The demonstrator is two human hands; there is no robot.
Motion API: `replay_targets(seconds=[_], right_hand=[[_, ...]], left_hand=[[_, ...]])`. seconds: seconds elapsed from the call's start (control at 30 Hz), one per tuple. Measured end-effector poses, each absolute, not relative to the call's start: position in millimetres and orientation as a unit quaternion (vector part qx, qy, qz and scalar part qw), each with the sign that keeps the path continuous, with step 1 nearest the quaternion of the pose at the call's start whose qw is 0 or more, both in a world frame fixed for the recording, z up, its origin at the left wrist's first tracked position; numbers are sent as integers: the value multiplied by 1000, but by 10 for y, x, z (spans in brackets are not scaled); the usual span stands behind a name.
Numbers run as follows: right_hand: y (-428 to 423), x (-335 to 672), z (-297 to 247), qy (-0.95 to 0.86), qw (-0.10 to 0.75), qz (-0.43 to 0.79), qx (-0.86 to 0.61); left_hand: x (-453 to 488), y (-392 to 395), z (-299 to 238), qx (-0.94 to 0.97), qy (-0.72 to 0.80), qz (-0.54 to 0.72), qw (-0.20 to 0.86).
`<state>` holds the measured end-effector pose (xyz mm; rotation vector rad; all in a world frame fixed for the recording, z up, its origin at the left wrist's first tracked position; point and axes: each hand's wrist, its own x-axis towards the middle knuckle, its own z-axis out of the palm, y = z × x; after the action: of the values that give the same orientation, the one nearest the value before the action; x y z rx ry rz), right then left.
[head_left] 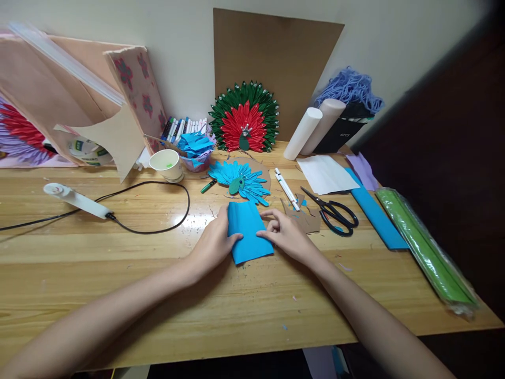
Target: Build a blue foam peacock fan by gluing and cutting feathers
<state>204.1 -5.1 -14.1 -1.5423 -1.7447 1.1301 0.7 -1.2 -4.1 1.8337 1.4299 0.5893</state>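
- The paper [249,231], a folded blue piece, lies flat on the table [118,273] near its middle, between the two hands.
- The left hand [215,243] comes in from 8 o'clock. Its fingers are pressed together along the paper's left edge and the thumb lies across the top, so the edge is nipped between them.
- The right hand [287,235] comes in from 4 o'clock. Its fingers are bent, and the tips and thumb pinch the right edge; whether any finger is under the sheet I cannot tell.
- The paper looks thin, light and limp, probably with a slight crinkle. It should bend and crease at a touch and tear if pulled hard.
- The side edges at 9 and 3 o'clock seem the best places to hold it, with flat fingertips rather than nails.
- It has little weight, so it may slide on the glossy wood unless one hand pins it.
- At 12 o'clock from the paper lies a blue fan [240,181] of paper petals.
- Scissors [335,213] lie at 3 o'clock, beyond cardboard scraps [310,220].
- A glue gun [77,199] with its black cord lies well apart at 10 o'clock.
- A blue strip [376,213] and a green pack [426,247] lie towards the table's right edge.
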Motion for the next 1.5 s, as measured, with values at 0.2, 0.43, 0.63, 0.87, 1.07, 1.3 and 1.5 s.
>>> replay_targets(seconds=[0.2,0.43,0.63,0.87,1.07,1.3,1.5], right_hand=[[-97,1999,-99,-689,266,375,-561],[-86,2008,-101,-697,267,384,-543],[-84,1988,-85,-585,328,480,-565],[-18,2030,16,-516,344,554,-556],[-13,2013,39,-476,354,626,-506],[-13,2024,39,-455,363,630,-514],[8,2036,42,-450,362,637,-511]], left_hand=[[-12,-52,-7,730,572,191,322],[-61,-7,-59,718,559,231,345],[-70,53,18,721,536,261,353],[-65,200,50,606,508,279,545],[-43,186,28,550,451,263,652],[-27,182,107,574,490,237,612],[-33,195,120,572,494,232,612]])
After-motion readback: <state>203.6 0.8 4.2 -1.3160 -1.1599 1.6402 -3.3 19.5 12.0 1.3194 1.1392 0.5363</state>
